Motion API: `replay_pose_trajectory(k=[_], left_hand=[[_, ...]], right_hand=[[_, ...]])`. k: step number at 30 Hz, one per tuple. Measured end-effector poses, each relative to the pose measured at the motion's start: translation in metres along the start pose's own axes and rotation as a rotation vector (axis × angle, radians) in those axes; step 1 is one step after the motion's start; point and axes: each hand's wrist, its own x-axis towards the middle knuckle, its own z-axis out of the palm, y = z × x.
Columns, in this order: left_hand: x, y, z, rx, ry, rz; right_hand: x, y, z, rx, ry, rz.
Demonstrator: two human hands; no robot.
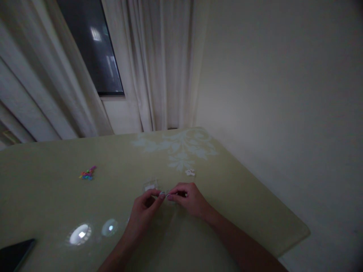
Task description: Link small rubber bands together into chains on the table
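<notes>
Over the table, my left hand (144, 209) is closed in a pinch at its fingertips. My right hand (189, 197) pinches from the other side, and the two sets of fingertips nearly meet. Between them is a small whitish piece (165, 195), partly hidden by the fingers and too small to name; I cannot tell if it is one part or two. Just behind my left fingertips sits a clear plastic container (150, 184) with something pale in it. A few small white pieces (190, 172) lie on the table beyond my right hand.
A little heap of small multicoloured pieces (87, 174) lies to the left. A dark flat device (17, 254) is at the lower left corner. The glossy greenish table (56, 200) reflects lamps; its right edge runs beside a wall (278, 94). Curtains (167, 68) hang behind.
</notes>
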Motion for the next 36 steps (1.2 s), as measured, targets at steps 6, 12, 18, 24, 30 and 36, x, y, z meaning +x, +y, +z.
replay_pose_trajectory(k=[6,12,18,24,30,36], left_hand=[[-0.003,0.01,0.003,-0.019,-0.031,0.058],[-0.002,0.011,0.003,-0.009,-0.078,0.11],[-0.001,0.011,0.001,0.0,-0.098,0.144],[-0.001,0.01,0.002,0.023,-0.091,0.144],[0.003,0.005,-0.001,-0.006,0.014,0.066],[-0.001,0.02,0.0,-0.039,0.04,0.004]], right_hand=[[0.001,0.0,0.002,-0.001,0.019,-0.028],[0.001,-0.004,0.003,-0.028,0.057,-0.027],[0.0,-0.004,0.006,0.025,0.124,0.008],[-0.001,-0.004,0.006,-0.018,0.146,-0.084],[0.007,0.009,-0.002,-0.145,0.158,-0.125],[0.021,0.026,0.005,-0.475,0.021,-0.083]])
